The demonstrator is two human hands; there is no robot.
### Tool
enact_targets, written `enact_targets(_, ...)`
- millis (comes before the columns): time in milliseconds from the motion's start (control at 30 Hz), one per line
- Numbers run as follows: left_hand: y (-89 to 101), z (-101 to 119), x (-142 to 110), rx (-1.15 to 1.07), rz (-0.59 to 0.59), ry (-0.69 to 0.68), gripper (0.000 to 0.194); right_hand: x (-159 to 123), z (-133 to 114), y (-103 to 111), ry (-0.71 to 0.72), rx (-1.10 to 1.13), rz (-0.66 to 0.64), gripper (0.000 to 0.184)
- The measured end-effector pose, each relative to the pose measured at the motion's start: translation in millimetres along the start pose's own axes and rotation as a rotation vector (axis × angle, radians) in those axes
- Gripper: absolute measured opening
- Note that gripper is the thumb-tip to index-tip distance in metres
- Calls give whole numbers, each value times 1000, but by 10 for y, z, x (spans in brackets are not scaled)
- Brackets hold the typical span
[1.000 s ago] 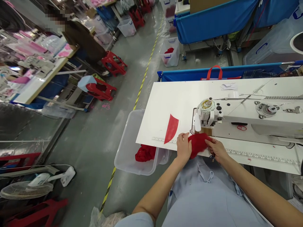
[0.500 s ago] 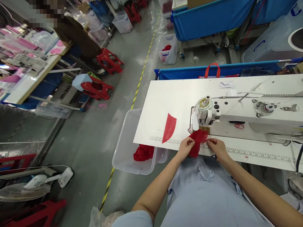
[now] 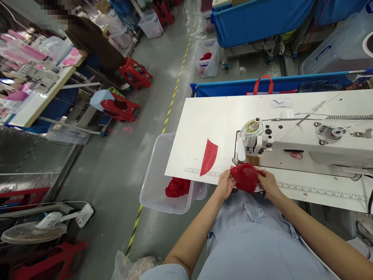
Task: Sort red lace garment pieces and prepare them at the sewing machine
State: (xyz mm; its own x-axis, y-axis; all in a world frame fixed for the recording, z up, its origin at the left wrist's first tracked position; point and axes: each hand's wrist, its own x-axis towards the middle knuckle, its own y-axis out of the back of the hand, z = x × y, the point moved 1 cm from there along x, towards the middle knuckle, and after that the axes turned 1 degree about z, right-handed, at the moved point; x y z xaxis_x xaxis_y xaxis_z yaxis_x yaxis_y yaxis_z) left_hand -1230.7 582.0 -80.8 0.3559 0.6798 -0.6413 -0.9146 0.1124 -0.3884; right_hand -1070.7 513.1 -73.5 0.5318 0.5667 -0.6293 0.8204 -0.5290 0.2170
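Note:
Between my two hands is a piece of sheer red fabric (image 3: pixel 246 177), bunched and held at the table's front edge. My left hand (image 3: pixel 226 184) pinches its left side, and my right hand (image 3: pixel 267 182) grips its right corner. Just beyond the cloth stands the head of a white sewing machine (image 3: pixel 253 146), apart from the fabric. A flat, curved red fabric piece (image 3: pixel 209 157) lies on the white table (image 3: pixel 201 116) left of the machine.
A clear plastic bin (image 3: pixel 151 186) with red cloth (image 3: pixel 177 187) stands below the table's left end. Behind the table hangs a blue fabric trough (image 3: pixel 227 90). Across the aisle are red stools (image 3: pixel 135 73) and a person (image 3: pixel 96 46) at another table. A fan (image 3: pixel 35 233) is lower left.
The red fabric has come back from under the machine head towards me and changed shape, spread more between my hands. My left hand has shifted slightly. The flat red piece stays on the table.

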Motion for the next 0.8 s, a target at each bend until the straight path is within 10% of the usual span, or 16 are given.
enact_targets(467, -100, 15, 6, -9, 3, 59, 45, -169, -344, -69, 221, -622, 44, 34)
enact_targets(800, -53, 159, 38, -192, 67, 84, 27, 50, -94, 86, 235, -671, -82, 17)
